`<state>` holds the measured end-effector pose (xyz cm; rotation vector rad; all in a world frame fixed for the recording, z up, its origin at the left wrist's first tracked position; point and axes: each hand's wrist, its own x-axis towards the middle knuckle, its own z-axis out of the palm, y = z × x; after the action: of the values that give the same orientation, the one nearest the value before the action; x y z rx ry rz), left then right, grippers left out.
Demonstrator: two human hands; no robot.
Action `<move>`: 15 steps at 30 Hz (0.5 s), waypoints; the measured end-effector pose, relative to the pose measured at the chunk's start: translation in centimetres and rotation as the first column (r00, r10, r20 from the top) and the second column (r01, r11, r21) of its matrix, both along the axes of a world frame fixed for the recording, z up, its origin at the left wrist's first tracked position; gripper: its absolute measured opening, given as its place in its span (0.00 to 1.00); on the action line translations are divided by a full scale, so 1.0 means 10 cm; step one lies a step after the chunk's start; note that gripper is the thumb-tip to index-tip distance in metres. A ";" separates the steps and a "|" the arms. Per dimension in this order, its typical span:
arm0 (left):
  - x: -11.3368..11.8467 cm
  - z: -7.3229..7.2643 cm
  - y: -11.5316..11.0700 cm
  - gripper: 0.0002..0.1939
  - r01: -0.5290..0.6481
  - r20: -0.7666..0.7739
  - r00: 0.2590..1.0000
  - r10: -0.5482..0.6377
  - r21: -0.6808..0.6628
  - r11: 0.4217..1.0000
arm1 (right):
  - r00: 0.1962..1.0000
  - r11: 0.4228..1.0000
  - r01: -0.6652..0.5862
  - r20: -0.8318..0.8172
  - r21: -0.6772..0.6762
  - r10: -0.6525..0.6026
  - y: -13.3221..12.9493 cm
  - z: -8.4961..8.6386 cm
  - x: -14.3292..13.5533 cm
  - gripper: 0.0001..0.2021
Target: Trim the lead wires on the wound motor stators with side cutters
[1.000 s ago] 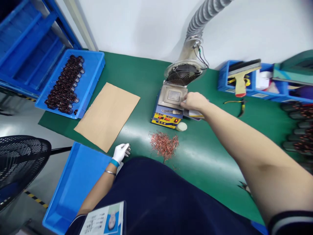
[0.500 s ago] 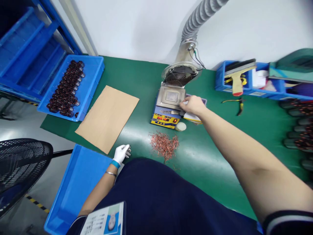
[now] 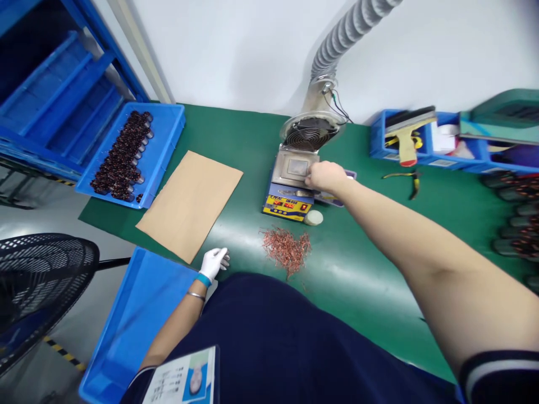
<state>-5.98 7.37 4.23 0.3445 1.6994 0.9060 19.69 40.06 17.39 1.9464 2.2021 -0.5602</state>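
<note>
Head view, two hands (image 3: 214, 262) (image 3: 326, 177), one yellow-fronted machine (image 3: 287, 206)

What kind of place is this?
Probably an electronics factory: there's what looks like a solder pot, a ribbed exhaust duct above it, and a blue tray of wire-wound parts.

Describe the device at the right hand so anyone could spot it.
Over the green table, find the round fan hood on the grey hose. Just in front sits the blue device, by the right hand; its yellow panel with lit red digits sets it apart.
</note>
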 end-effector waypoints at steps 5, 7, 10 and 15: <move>-0.02 -0.05 -0.05 0.15 0.015 0.000 1.000 -0.015 0.004 1.000 | 0.941 0.977 0.214 -0.263 -0.018 -0.211 -0.12 0.24 0.12 0.14; -0.03 -0.05 -0.05 0.15 0.026 0.007 1.000 -0.026 0.003 1.000 | 0.848 0.945 0.313 -0.421 -0.089 -0.321 -0.32 0.32 0.26 0.12; -0.04 -0.05 -0.04 0.15 0.055 0.015 0.998 -0.055 -0.001 0.998 | 0.614 0.891 0.360 -0.649 -0.274 -0.448 -0.81 0.38 0.43 0.17; -0.06 0.02 0.01 0.19 0.149 0.012 0.989 -0.149 0.017 0.989 | 0.164 0.853 0.274 -0.852 -0.444 -0.497 -1.72 0.34 0.51 0.26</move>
<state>-6.61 7.50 4.41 0.4692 1.6313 0.8104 24.82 22.85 20.79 2.3427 1.7459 -2.5715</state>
